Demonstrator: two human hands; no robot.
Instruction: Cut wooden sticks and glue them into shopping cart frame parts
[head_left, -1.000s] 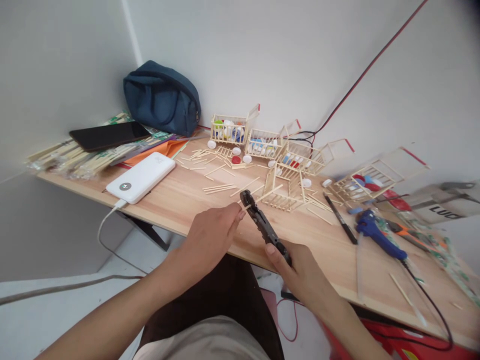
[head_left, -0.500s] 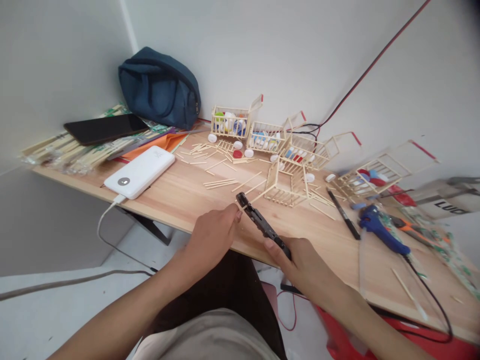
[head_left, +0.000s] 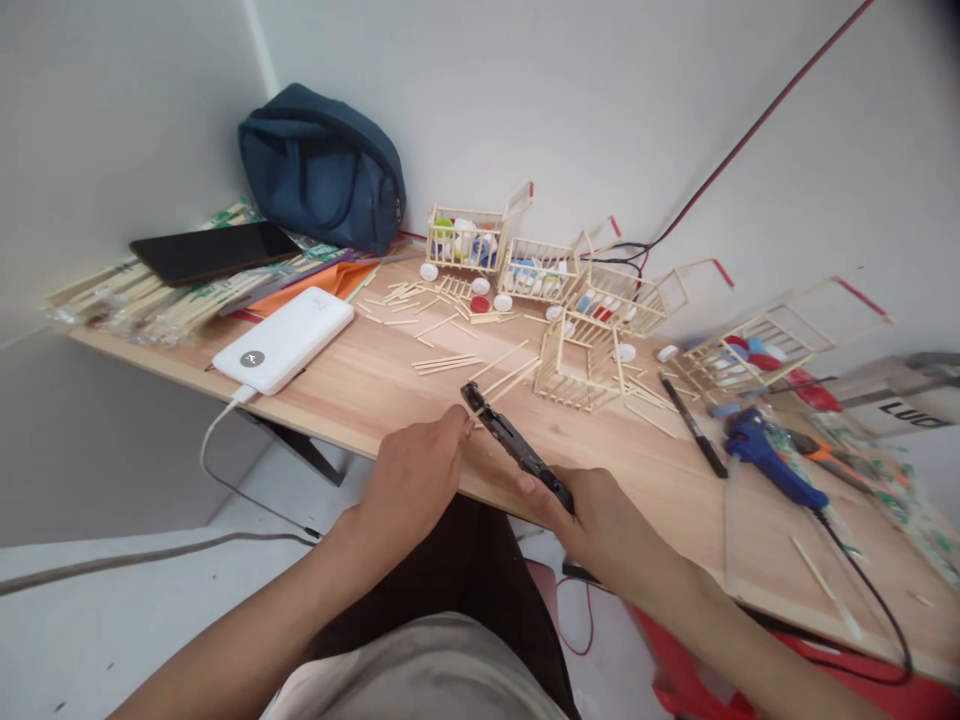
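Note:
My right hand (head_left: 589, 510) is wrapped around the handles of black pliers (head_left: 517, 443), which slant up and left over the table's front edge. Near the tool's head, my left hand (head_left: 424, 460) is closed in a pinch on a thin wooden stick (head_left: 512, 380). This stick crosses the tool just below its tip and runs up to the right; the end in my fingers is mostly hidden. Beyond the tool stands a wooden stick frame (head_left: 581, 365), shaped like an open basket. Loose cut sticks (head_left: 446, 362) lie behind my left hand.
Several small stick carts (head_left: 465, 240) with bottle-cap wheels stand along the wall. To the right lie a black marker (head_left: 694, 428) and a blue glue gun (head_left: 776, 465). A white power bank (head_left: 285, 340), a phone (head_left: 214, 253) and a blue bag (head_left: 322, 170) are on the left.
Both hands and the pliers have shifted slightly left, with the stick still in my left fingers. The whole view has moved a little.

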